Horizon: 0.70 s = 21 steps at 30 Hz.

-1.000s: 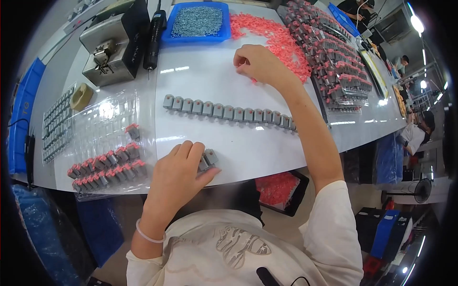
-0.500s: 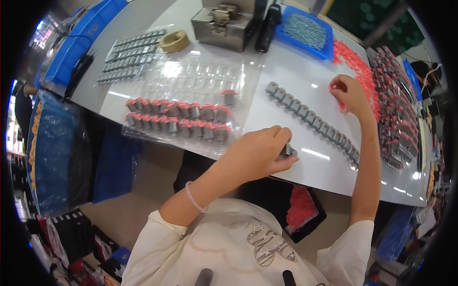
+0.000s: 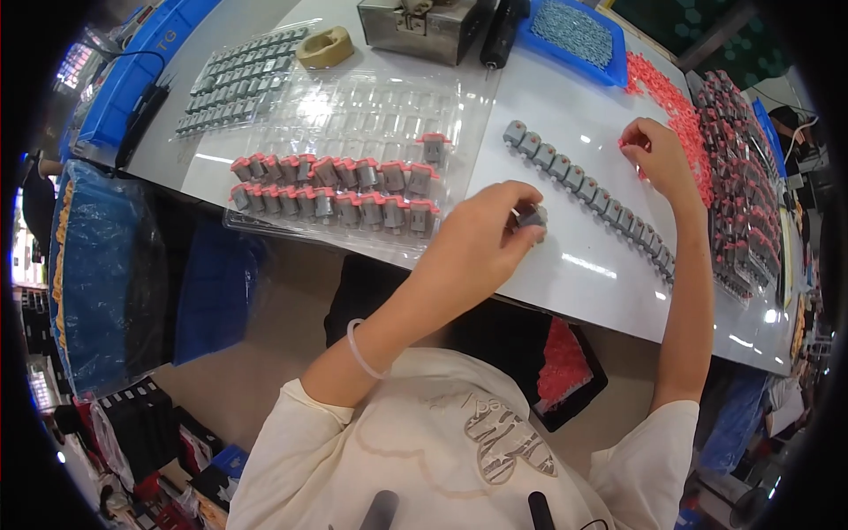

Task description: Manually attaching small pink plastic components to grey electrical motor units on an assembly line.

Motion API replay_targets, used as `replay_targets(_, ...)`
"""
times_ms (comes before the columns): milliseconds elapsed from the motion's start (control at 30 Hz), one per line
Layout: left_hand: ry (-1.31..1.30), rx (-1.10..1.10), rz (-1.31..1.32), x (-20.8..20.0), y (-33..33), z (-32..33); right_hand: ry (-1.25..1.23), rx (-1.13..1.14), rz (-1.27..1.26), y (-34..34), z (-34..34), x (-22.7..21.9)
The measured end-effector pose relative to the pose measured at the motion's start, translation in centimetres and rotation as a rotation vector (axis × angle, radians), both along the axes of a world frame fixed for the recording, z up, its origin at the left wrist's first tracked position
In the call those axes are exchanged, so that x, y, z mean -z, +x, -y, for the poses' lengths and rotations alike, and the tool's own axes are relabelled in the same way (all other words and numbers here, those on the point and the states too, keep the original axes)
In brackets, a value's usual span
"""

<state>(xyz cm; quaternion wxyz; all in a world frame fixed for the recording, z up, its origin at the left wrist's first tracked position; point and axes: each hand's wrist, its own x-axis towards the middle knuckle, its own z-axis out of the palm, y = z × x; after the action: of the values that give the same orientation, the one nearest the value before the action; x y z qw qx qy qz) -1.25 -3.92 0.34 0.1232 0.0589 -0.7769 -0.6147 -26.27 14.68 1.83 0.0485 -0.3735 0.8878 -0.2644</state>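
My left hand pinches a small grey block-shaped part between thumb and fingers, above the white table near its front edge. On the right, my right hand has its fingertips closed on a small red plastic piece, mostly hidden by the fingers. Between the hands, a slanting row of grey parts stands on the table. To the left, a clear plastic tray holds two rows of grey parts with red pieces fitted on them, plus a single one above.
Loose red pieces spread beside stacked trays of parts on the right. Along the back stand a blue bin of small screws, a black power screwdriver, a metal box and a tape roll. Another filled tray lies farther left.
My left hand has risen away from the table's front edge with the grey part. My right hand stays near the red pile, fingertips still closed. The whole view has shifted slightly.
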Motion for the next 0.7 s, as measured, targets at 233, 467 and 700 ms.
replay_targets(233, 0.206, -0.005, -0.025, 0.1, 0.3, -0.3, 0.044, 0.023, 0.01, 0.6, 0.4, -0.1)
replay_targets(467, 0.521, 0.032, -0.06, 0.2, 0.5, -0.1, -0.07, -0.033, -0.212, 3.3, 0.0, -1.6)
replay_targets(700, 0.578, 0.006, -0.083, 0.1, 1.1, -0.6, -0.569, -0.129, 0.405, 17.3, 2.6, -1.7)
